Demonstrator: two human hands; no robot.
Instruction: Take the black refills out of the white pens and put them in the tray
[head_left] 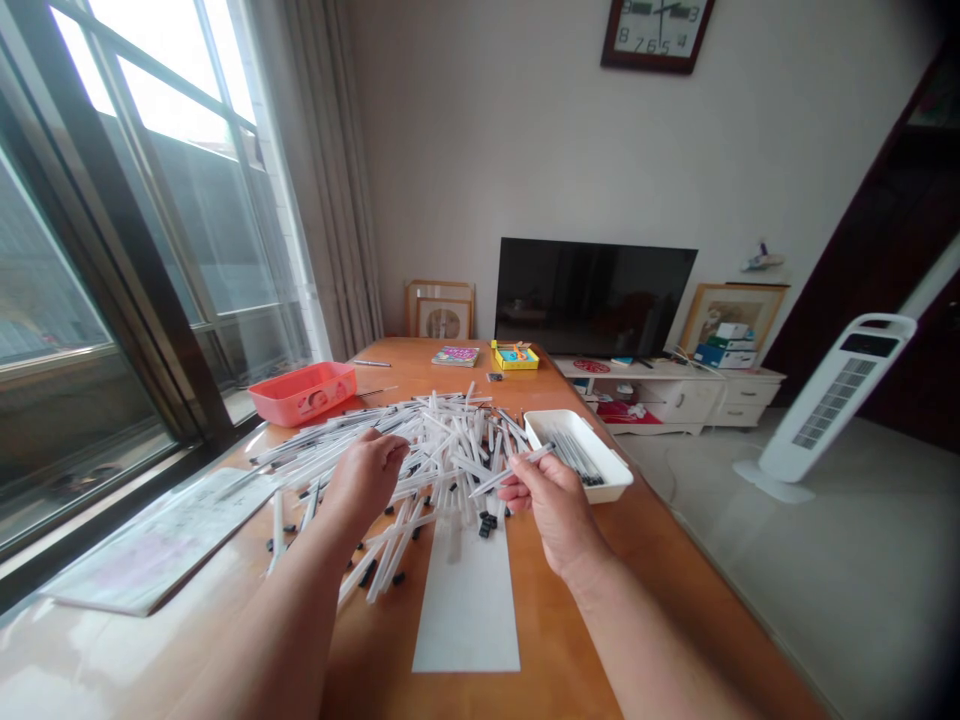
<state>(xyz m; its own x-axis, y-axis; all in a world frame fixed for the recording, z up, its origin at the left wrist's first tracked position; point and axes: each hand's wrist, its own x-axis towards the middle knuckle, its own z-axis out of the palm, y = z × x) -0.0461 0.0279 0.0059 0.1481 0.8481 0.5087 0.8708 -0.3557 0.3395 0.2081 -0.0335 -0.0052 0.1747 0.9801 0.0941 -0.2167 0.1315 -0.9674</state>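
A big heap of white pen barrels [420,440] lies on the wooden table [660,560], with small black caps scattered round it. My right hand [551,505] pinches one white pen [510,470], which slants up toward a white tray [611,478] holding several dark pens. My left hand [367,480] hovers over the heap's near left side with its fingers curled down among the pens; what it grips, if anything, is hidden.
A white sheet [469,600] lies in front of me. A red basket [304,392] stands at the far left, papers [165,540] near the window, and a yellow box [515,355] and a booklet [455,355] at the far end. A tower fan [832,400] stands on the floor at the right.
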